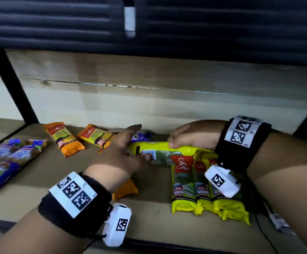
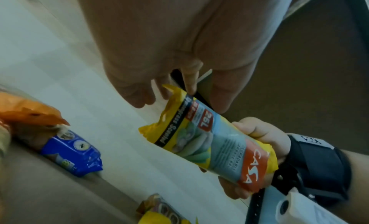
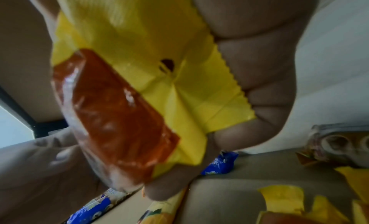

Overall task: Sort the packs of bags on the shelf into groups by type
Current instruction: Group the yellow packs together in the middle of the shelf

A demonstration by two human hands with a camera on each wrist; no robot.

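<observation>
While held: the yellow plastic pack of 25L bags (image 1: 164, 150) lies crosswise above the wooden shelf board (image 1: 39, 182), just beyond the row of matching yellow packs (image 1: 200, 187) at near right.
Right hand (image 1: 191, 133): fingers curled and clamped on that pack's red-labelled end.
Left hand (image 1: 123, 153): fingers straight and spread at the pack's other end; contact unclear.
Far left: two orange packs (image 1: 64, 138).
Near left: blue packs (image 1: 8, 162).

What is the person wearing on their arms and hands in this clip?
Both hands are bare, no gloves or sleeves. Each wrist carries a wide black strap topped with a white plate of black square tag markers, and a small white camera box with its own marker hangs beneath. The right wrist's strap matches, with a dark cable trailing nearby.
</observation>
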